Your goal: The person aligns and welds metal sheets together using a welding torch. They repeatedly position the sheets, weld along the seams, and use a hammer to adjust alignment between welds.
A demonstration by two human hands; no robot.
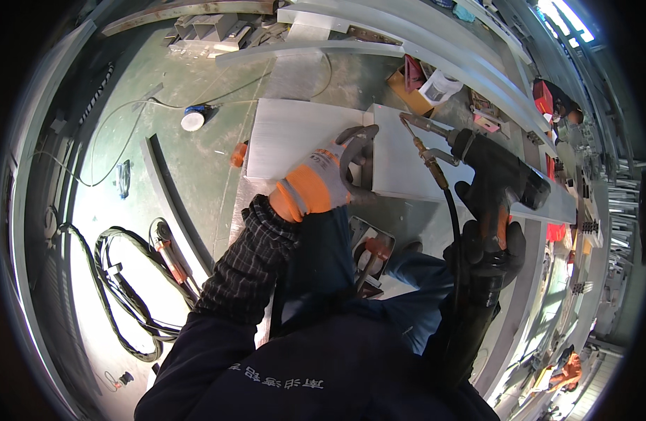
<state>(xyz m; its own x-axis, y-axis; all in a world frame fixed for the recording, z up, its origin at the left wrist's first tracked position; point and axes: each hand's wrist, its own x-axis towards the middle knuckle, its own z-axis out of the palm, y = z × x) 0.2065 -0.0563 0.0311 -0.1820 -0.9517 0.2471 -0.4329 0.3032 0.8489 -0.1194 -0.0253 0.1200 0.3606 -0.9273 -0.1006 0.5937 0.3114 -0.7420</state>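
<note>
My left hand (323, 175), in a grey and orange glove, reaches over the seam between two pale metal pieces. Its fingers and thumb curve in a C around a narrow grey metal piece (367, 167) standing at that seam. Left of it lies a flat pale panel (295, 130), and to the right runs a long pale metal beam (414, 158). In a dark glove, my right hand (488, 252) grips a black pistol-shaped power tool (502, 172) with orange on its handle. The tool's metal nose points left above the beam. A brass fitting (429, 160) on a black hose hangs beside the nose.
A toolbox (387, 242) sits between my legs. Coiled black hose (109, 281) and an orange hand tool (170, 259) lie on the floor at left, near a long metal profile (170, 193). Metal beams (470, 77) and a cardboard box (407, 95) are ahead. Other people are at right.
</note>
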